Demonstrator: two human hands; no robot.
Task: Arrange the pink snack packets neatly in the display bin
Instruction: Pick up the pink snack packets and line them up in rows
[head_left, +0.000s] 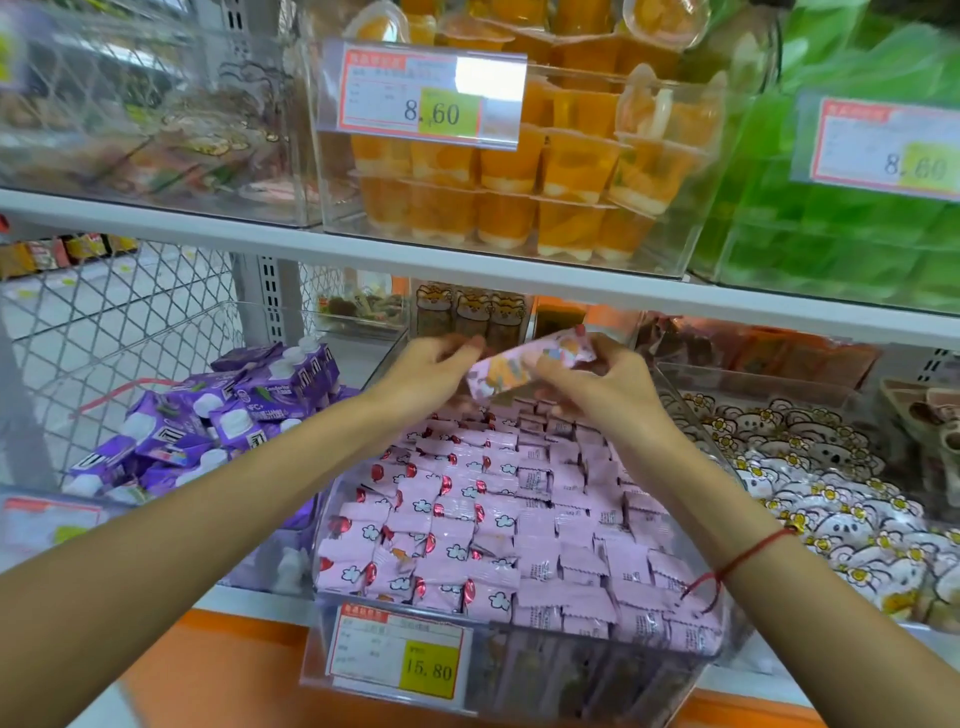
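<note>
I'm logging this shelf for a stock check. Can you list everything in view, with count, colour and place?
held packet: one, pink, above the back of the bin, between both hands
pink snack packets: many, pink, in rows in the middle bin
display bin: one, clear, lower shelf, centre
price tag: one, white with yellow patch reading 15.80, on the bin's front
purple cartons: many, purple with white caps, bin to the left
koala-print packets: many, white, bin to the right
fruit jelly cups: many, orange, clear bin on upper shelf
green packets: too blurred to count, upper shelf, right
left hand: one, pinches the held packet's left end
right hand: one, grips its right end; red string on that wrist
</note>
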